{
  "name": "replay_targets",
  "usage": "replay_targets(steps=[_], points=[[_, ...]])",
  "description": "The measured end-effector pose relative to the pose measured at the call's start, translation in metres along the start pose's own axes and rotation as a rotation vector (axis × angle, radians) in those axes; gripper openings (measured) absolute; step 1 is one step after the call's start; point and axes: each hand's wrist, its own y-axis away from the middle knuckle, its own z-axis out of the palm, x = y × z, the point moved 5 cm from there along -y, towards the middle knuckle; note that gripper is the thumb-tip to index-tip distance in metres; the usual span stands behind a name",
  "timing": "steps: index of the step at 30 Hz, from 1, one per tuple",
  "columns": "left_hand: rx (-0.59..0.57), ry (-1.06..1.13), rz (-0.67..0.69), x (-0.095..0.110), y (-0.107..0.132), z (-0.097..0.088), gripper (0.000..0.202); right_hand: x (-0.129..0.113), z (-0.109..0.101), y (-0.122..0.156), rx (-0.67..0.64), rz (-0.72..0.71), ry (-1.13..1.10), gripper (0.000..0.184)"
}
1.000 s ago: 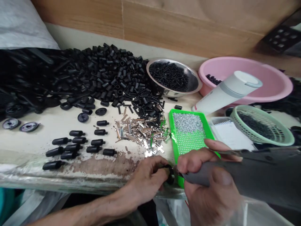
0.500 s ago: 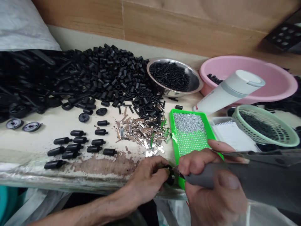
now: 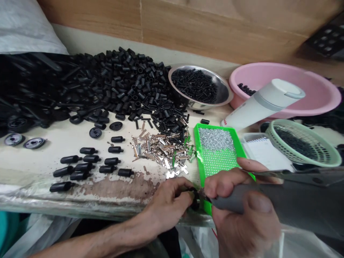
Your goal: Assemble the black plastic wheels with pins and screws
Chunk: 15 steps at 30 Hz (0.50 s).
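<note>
Near the table's front edge, my left hand (image 3: 168, 204) pinches a small round black plastic part (image 3: 196, 203); the fingers hide much of it. My right hand (image 3: 245, 218) is wrapped around a grey electric screwdriver (image 3: 301, 204), held level with its tip pointing left at the black part. Whether the tip touches the part I cannot make out. Just behind my hands, a green tray (image 3: 198, 154) holds tiny silvery screws, some seated in rows of holes. Flat metal strips (image 3: 163, 148) lie heaped to the left of the tray.
Several black cylinders with thin necks (image 3: 87, 167) lie at left. Behind them rises a big heap of black tubes (image 3: 131, 77). Farther back stand a steel bowl (image 3: 228, 96), a pink basin (image 3: 317, 91), a tilted white bottle (image 3: 262, 102) and a pale green basket (image 3: 333, 156).
Both hands keep the same grips on the black part and screwdriver. The view has shifted very slightly; nothing on the table has visibly moved.
</note>
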Motion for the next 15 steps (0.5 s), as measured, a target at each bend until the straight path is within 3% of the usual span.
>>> replay_targets(steps=[15], points=[[0.023,0.024,0.019,-0.0002,0.0046,0.0002,0.022,0.0011,0.0020,0.0021,-0.044,-0.033,0.033,0.022]])
